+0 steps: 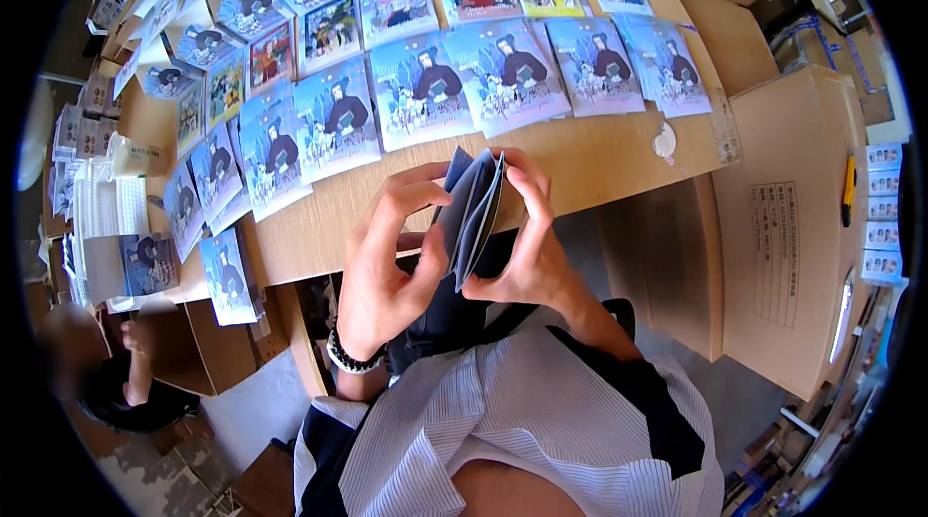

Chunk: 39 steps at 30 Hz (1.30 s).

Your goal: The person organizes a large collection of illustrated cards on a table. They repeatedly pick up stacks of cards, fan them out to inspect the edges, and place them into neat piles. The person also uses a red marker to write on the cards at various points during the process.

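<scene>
Between both hands, just above the near edge of the table, is a small set of thin cards point(474, 213) with dark grey-blue faces, held upright and spread apart at the top. My left hand point(389, 246), a beaded bracelet at its wrist, closes on the cards' left side with thumb and fingers. Along their right side, my right hand point(527, 251) grips with fingertips at the top and the thumb low down. What is printed on the cards cannot be made out. Beyond the hands lie rows of blue illustrated booklets point(422, 82), several with a dark-clothed figure on the front.
The wooden table point(590, 164) curves around in front of me. On the right stands a large cardboard box point(773, 179) with a yellow utility knife point(850, 193) on it. A white round sticker point(664, 140) lies by the table edge. Another person point(135, 372) is at lower left.
</scene>
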Motion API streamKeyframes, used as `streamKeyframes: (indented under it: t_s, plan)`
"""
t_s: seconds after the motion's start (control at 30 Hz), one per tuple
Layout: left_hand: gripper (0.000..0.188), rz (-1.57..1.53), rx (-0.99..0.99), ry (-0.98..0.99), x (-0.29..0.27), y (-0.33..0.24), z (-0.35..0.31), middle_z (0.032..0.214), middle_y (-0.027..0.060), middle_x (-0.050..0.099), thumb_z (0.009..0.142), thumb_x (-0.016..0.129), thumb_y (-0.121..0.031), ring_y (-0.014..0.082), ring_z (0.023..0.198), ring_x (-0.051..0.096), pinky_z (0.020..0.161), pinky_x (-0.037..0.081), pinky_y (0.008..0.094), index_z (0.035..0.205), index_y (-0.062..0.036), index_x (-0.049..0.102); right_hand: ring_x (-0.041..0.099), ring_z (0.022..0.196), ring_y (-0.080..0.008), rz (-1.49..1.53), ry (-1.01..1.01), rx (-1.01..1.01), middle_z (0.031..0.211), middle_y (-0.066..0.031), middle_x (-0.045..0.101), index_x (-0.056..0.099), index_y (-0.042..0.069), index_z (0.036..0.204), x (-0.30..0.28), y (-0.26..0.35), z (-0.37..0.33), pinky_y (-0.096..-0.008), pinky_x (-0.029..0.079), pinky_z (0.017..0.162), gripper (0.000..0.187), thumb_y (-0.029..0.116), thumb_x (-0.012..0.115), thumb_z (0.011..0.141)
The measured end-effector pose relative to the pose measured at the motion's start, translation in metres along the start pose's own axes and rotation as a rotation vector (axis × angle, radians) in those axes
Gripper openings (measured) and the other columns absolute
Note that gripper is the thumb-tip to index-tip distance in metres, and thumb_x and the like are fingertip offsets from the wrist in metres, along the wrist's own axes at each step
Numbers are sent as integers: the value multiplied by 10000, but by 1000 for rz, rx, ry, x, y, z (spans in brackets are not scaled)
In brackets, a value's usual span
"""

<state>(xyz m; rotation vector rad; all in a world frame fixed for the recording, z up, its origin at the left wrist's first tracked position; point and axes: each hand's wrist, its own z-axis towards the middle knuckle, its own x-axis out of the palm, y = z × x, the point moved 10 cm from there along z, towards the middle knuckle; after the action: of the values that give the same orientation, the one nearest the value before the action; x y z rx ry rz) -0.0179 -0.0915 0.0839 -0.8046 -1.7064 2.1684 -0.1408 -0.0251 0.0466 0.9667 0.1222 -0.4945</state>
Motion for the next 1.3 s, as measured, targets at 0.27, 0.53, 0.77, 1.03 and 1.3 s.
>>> streamKeyframes:
  t_s: [0.27, 0.53, 0.77, 1.03, 1.3]
  plan:
    - [407, 282, 193, 76, 5, -25, 4, 1298, 196, 606, 761, 549, 159, 370, 1089, 695, 815, 600, 400, 1064, -48, 726, 335, 1355, -477, -19, 46, -4, 1510, -268, 261, 219, 122, 1519, 3, -2, -2, -549, 346, 1108, 1181, 181, 923, 572]
    - [296, 363, 191, 79, 8, -26, 5, 1295, 195, 609, 771, 548, 130, 352, 1042, 714, 769, 606, 403, 979, -14, 702, 281, 1428, -469, -137, 165, 55, 1568, -238, 226, 538, 258, 1367, 1, 4, 9, -546, 371, 1096, 895, 193, 937, 569]
    - [262, 353, 154, 33, 6, -22, 3, 1280, 196, 619, 791, 552, 118, 346, 990, 726, 745, 598, 403, 965, -14, 695, 276, 1440, -451, -125, 113, 89, 1571, -242, 218, 632, 170, 1167, -2, 0, 8, -496, 431, 1075, 722, 193, 950, 520]
    - [261, 321, 191, 45, 6, -22, 2, 1287, 210, 609, 794, 549, 113, 350, 1020, 719, 762, 596, 408, 964, -14, 700, 268, 1451, -443, -119, 96, 71, 1593, -242, 173, 646, 165, 1112, -3, -1, 4, -483, 434, 1083, 668, 188, 955, 520]
    - [376, 223, 222, 44, 5, -20, -3, 1272, 205, 629, 810, 545, 107, 360, 1029, 712, 756, 611, 402, 1138, -28, 668, 271, 1450, -446, -136, 68, -7, 1598, -248, 165, 664, 169, 1103, -1, 3, -2, -492, 429, 1084, 655, 211, 966, 523]
